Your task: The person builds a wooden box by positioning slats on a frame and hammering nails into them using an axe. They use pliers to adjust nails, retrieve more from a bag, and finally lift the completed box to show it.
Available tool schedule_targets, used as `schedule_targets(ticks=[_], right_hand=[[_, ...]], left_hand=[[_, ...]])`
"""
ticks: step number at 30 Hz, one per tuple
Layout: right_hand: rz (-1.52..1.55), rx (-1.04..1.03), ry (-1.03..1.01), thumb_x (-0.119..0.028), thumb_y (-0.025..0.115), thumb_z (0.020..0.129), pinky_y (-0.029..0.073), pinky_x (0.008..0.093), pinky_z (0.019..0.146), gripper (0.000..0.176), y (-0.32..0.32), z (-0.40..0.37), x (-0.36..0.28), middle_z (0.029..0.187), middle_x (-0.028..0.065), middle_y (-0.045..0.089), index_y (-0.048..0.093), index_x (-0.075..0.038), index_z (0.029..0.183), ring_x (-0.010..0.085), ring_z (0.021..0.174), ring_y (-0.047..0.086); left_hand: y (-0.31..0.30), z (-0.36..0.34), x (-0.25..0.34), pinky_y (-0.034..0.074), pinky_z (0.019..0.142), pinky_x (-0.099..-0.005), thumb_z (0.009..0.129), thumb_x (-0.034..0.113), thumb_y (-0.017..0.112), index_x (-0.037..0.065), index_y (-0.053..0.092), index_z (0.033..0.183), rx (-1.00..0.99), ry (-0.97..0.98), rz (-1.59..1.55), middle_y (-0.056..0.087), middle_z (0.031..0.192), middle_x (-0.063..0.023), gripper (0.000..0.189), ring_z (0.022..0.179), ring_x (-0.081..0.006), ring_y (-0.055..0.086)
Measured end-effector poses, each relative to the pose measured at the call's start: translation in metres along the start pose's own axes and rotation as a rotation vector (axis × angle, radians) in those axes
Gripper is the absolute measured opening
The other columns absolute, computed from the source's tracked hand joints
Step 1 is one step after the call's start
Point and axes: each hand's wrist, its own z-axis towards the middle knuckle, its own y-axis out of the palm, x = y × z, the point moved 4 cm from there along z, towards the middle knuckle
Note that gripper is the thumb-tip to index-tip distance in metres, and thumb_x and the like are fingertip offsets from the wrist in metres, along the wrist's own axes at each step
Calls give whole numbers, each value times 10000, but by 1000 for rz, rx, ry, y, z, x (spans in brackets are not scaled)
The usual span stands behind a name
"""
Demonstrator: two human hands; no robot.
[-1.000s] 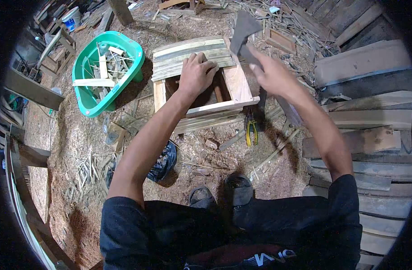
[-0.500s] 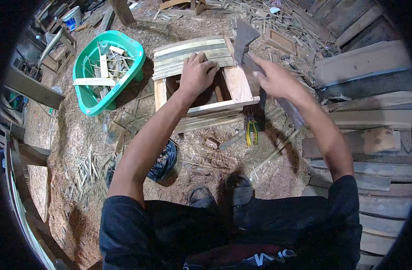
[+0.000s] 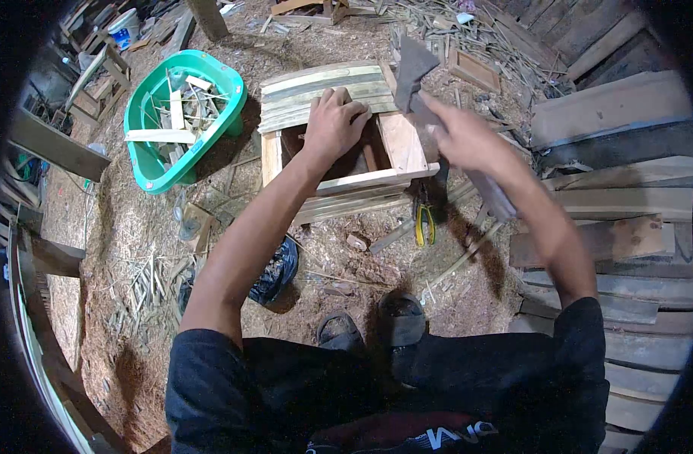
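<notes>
A wooden box [image 3: 413, 144] of pale boards stands on the ground in front of me, with thin slats [image 3: 327, 79] laid across the far part of its top. The near part is uncovered and shows a dark inside. My left hand [image 3: 335, 121] is closed on the near edge of the last slat, its fingers bent over it; the fingertips are partly hidden. In my right hand [image 3: 467, 136] is a hatchet [image 3: 417, 66], gripped by its handle, with its broad dark head above the box's right side. The handle's lower end points back toward me, slightly smeared by motion.
Yellow-handled pliers [image 3: 424, 225] lie near the box's front right corner. A green plastic tub [image 3: 146, 185] of wood scraps stands to the left, a black plastic bag [image 3: 281, 272] nearer. Boards [image 3: 604, 200] line the right side. Sandals [image 3: 402, 318] are on my feet among wood shavings.
My right hand and the hatchet have shifted very slightly, with more blur on the hand now. The left hand stays on the same slat, and the box has not visibly moved.
</notes>
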Motion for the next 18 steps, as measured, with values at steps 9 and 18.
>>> schedule_targets(ticks=[9, 18], right_hand=[[135, 577, -264, -82, 486, 948, 545, 533, 743, 617, -26, -6, -27, 774, 310, 652, 270, -73, 1526, 456, 756, 680], [92, 306, -214, -102, 482, 953, 494, 544, 889, 605, 8, -3, 15, 1021, 361, 641, 272, -43, 1517, 505, 983, 632]], left_hand=[[0, 0, 0, 428, 855, -408, 853, 293, 703, 129, 769, 938, 0, 10, -16, 595, 904, -82, 197, 965, -283, 545], [-3, 0, 2, 434, 845, -406, 853, 279, 701, 120, 771, 944, 8, 13, -18, 593, 902, -90, 196, 957, -289, 548]])
